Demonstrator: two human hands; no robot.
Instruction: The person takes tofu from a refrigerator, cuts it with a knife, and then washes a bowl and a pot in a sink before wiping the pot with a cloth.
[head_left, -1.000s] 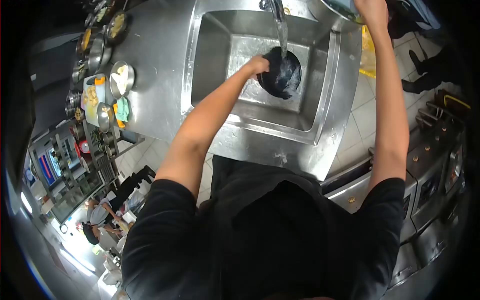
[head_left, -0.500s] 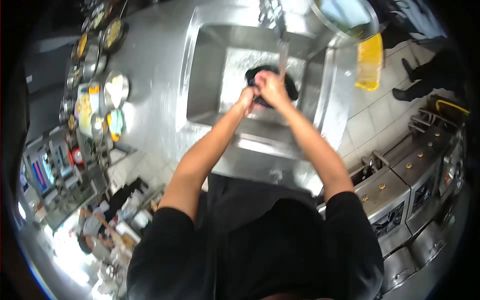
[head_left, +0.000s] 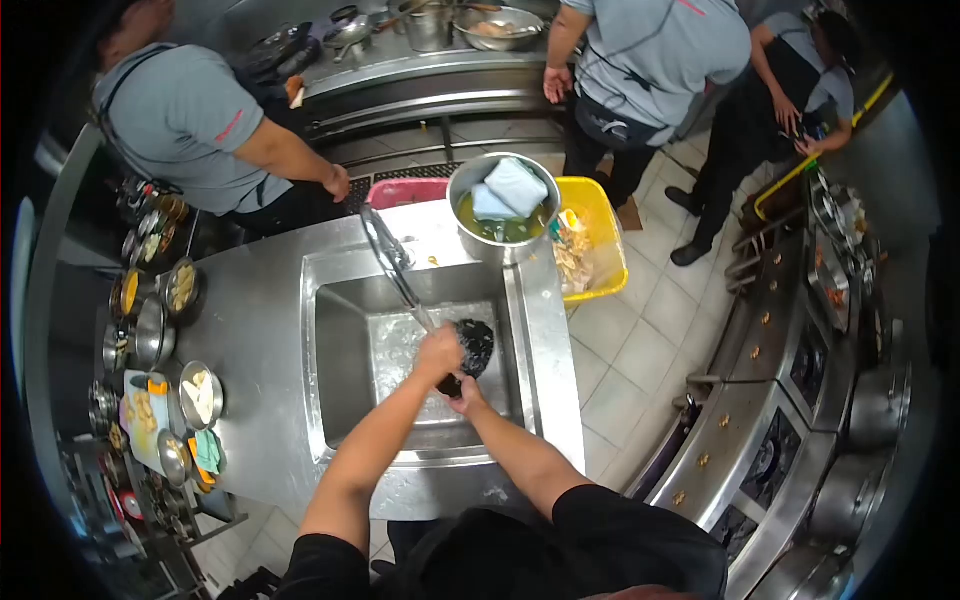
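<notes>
My left hand (head_left: 440, 352) has its fingers curled onto the black pan (head_left: 473, 347); my right hand (head_left: 466, 396) grips its lower edge. It sits lower in the sink (head_left: 345, 370) under the tap (head_left: 392, 258) than earlier, and three co-workers have come into view.

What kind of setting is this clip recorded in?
Most likely a commercial kitchen: a stainless steel sink set in a steel counter, a range with a row of knobs, small metal bowls of ingredients, and aproned co-workers nearby.
</notes>
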